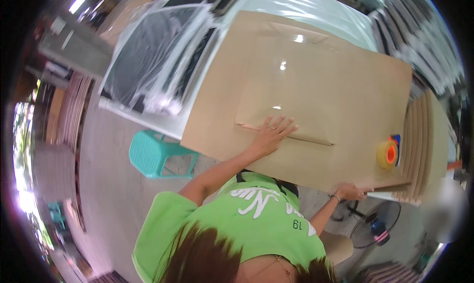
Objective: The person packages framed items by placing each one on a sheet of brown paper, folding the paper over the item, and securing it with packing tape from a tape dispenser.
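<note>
A large brown cardboard sheet (365, 95) covers most of the table before me. On its middle lies a flat rectangular piece in shiny clear film (291, 90), brown like the cardboard; I cannot tell what it is. My left hand (271, 135) rests flat on the near edge of that piece, fingers spread. At the near right edge of the cardboard, my right hand (351, 191) grips the border, with some of its fingers hidden. A tape dispenser (389, 152) with a yellowish roll sits on the cardboard's right part, above my right hand.
Film-wrapped dark panels (153, 61) lie on the white table at the left. A green plastic stool (155, 154) stands beside the table. Stacked cardboard (419, 140) is at the right, with wrapped panels (419, 41) behind. A fan (377, 228) stands on the floor.
</note>
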### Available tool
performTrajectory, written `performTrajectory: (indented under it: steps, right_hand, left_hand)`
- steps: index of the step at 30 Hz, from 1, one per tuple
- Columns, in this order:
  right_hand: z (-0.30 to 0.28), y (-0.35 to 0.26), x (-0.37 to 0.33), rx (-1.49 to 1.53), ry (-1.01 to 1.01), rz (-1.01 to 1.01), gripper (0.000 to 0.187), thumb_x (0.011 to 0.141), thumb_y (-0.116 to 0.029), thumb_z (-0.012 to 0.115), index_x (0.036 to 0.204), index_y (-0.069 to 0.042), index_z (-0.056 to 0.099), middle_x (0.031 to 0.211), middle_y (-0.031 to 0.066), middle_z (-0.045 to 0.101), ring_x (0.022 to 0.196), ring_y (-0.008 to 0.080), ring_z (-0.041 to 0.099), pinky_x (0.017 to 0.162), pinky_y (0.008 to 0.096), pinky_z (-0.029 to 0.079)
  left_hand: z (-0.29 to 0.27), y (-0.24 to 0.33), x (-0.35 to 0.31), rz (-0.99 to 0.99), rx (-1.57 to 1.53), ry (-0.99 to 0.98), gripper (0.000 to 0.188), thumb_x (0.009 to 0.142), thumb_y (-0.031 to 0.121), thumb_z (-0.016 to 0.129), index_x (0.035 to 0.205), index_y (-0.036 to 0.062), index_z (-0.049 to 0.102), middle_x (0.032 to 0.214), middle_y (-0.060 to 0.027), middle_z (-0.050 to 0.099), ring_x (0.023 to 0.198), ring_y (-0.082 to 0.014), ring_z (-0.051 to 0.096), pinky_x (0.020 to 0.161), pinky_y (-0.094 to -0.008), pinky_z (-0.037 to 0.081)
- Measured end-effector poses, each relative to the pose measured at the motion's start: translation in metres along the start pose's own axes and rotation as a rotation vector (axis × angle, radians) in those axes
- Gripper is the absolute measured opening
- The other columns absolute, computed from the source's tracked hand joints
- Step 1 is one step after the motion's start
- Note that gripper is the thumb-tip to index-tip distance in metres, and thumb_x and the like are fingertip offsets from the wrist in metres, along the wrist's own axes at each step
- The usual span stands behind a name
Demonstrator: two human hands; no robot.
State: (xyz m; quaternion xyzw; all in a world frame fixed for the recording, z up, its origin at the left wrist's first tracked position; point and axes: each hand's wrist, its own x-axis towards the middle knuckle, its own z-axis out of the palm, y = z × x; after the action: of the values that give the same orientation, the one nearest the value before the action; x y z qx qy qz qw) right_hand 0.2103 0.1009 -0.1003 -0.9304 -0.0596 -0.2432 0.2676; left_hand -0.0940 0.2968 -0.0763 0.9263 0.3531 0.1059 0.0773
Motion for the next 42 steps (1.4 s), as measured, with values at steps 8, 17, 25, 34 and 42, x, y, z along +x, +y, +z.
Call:
performTrajectory:
  steps: [8,17,25,34,42]
  right_hand:
    - [0.024,0.023,-0.003,0.017,-0.059,0.091,0.073,0.082,-0.009,0.053,0.146,0.002,0.020,0.114,0.0336,0.042,0.099,0.0477,0.052,0.080,0.0519,0.046]
    - [0.069,0.163,0.029,-0.211,-0.098,0.083,0.069,0.073,-0.027,0.067,0.128,0.005,0.042,0.106,0.0249,0.058,0.096,0.0392,0.057,0.080,0.0506,0.049]
    - [-0.002,0.062,0.022,1.064,-0.405,0.708,0.056,0.083,-0.007,0.057,0.133,0.007,0.037,0.128,0.0224,0.049,0.118,0.0319,0.047,0.100,0.0436,0.036]
    - [-0.019,-0.029,0.024,0.443,-0.317,0.398,0.097,0.079,-0.018,0.067,0.143,0.015,0.003,0.152,0.0346,0.006,0.143,0.0453,0.008,0.117,0.0473,0.013]
    - [-0.007,-0.010,0.058,-0.005,-0.280,0.100,0.092,0.081,-0.026,0.066,0.146,0.010,0.011,0.152,0.0335,0.005,0.143,0.0467,0.004,0.117,0.0511,0.008]
  left_hand:
    - [0.003,-0.007,-0.028,-0.017,-0.038,0.069,0.070,0.085,0.006,0.049,0.148,0.0283,0.029,0.156,0.0002,0.025,0.143,-0.0243,0.024,0.115,-0.0547,0.014]
    - [0.008,0.007,0.019,0.019,-0.070,-0.030,0.058,0.089,0.011,0.048,0.145,0.0243,0.038,0.153,-0.0035,0.031,0.142,-0.0262,0.027,0.112,-0.0588,0.016]
    - [0.004,0.013,0.012,0.031,0.110,0.014,0.057,0.095,0.021,0.048,0.149,0.0274,0.031,0.156,0.0014,0.025,0.144,-0.0238,0.021,0.115,-0.0520,0.012]
    - [0.005,0.014,0.002,0.036,0.151,-0.001,0.057,0.094,0.019,0.049,0.149,0.0260,0.032,0.156,0.0002,0.025,0.143,-0.0249,0.022,0.115,-0.0503,0.010]
    - [0.004,0.009,0.006,0.033,0.066,0.045,0.053,0.095,0.032,0.049,0.146,0.0242,0.037,0.155,-0.0018,0.029,0.141,-0.0265,0.025,0.114,-0.0520,0.012]
